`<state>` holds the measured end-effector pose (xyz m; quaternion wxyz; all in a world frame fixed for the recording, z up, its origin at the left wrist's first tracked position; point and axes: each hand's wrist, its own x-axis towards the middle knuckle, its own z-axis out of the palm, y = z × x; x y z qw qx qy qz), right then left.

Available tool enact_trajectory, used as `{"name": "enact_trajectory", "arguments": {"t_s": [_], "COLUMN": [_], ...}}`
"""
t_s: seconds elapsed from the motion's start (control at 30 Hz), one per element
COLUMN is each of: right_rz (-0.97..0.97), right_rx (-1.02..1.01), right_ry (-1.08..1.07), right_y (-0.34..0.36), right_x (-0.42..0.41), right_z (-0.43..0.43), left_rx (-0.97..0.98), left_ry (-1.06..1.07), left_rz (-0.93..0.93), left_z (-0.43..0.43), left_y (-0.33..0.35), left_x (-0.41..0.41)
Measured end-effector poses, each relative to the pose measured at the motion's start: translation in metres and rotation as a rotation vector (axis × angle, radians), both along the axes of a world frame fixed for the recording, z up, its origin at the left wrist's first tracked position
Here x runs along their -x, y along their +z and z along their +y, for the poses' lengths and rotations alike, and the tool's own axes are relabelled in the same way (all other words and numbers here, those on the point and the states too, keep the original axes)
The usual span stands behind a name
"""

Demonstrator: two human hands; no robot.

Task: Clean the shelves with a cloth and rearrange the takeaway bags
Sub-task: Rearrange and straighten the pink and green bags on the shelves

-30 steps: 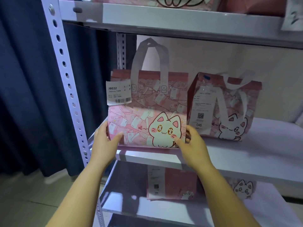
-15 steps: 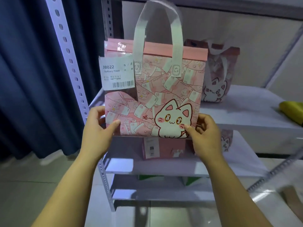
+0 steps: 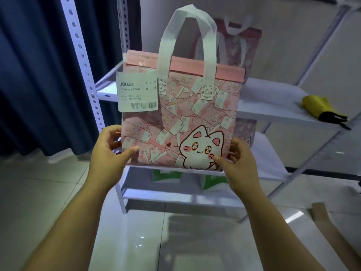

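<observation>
Takeaway bag, pink with a cartoon cat and banknote print, held upright in the air on the near side of the shelf unit; left hand grips its lower left corner, thumb on the front face, fingers curled behind; right hand grips the lower right corner likewise; white handle stands up; white label reading J8022 hangs at the upper left of the front face. Second bag stands farther back on the middle shelf; yellow cloth lies at that shelf's right end, well apart; third bag on the shelf below, mostly hidden; dark blue curtain at left.
</observation>
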<state>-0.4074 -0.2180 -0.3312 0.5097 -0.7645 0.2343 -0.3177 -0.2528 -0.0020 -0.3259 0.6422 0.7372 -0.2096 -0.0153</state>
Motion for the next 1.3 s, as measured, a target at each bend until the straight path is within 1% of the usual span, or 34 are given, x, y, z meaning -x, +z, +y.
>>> {"name": "enact_trajectory", "arguments": {"t_s": [0.2,0.4,0.47,0.67,0.77,0.93,1.17,1.3], "right_rz": [0.111,0.244,0.265,0.416,0.469,0.603,0.660,0.690], "right_rx": [-0.079,-0.170,-0.193,-0.228,-0.215,-0.174,-0.259,-0.277], "right_ry": [-0.014,-0.034,-0.041,-0.073,-0.064,-0.137,-0.213,-0.205], "right_y": [-0.033,-0.077,-0.096,-0.165,-0.198,-0.251,-0.297,-0.328], "right_x": [0.064,0.089,0.088,0.071,0.058,0.049,0.057,0.048], "right_z": [-0.006,-0.021,-0.027,-0.039,-0.043,-0.058,-0.085,-0.095], "left_rx": [-0.061,-0.161,-0.207,-0.355,-0.414,-0.475,-0.562,-0.598], "left_ry": [0.003,-0.024,-0.024,0.004,0.012,-0.007,-0.044,-0.037], "left_rz": [0.133,0.210,0.229,0.315,0.356,0.447,0.517,0.543], "left_z": [-0.009,-0.019,-0.023,-0.023,-0.024,-0.043,-0.082,-0.085], "left_y": [-0.041,-0.079,-0.096,-0.167,-0.204,-0.258,-0.316,-0.355], "left_x": [0.066,0.092,0.093,0.080,0.071,0.065,0.064,0.054]}}
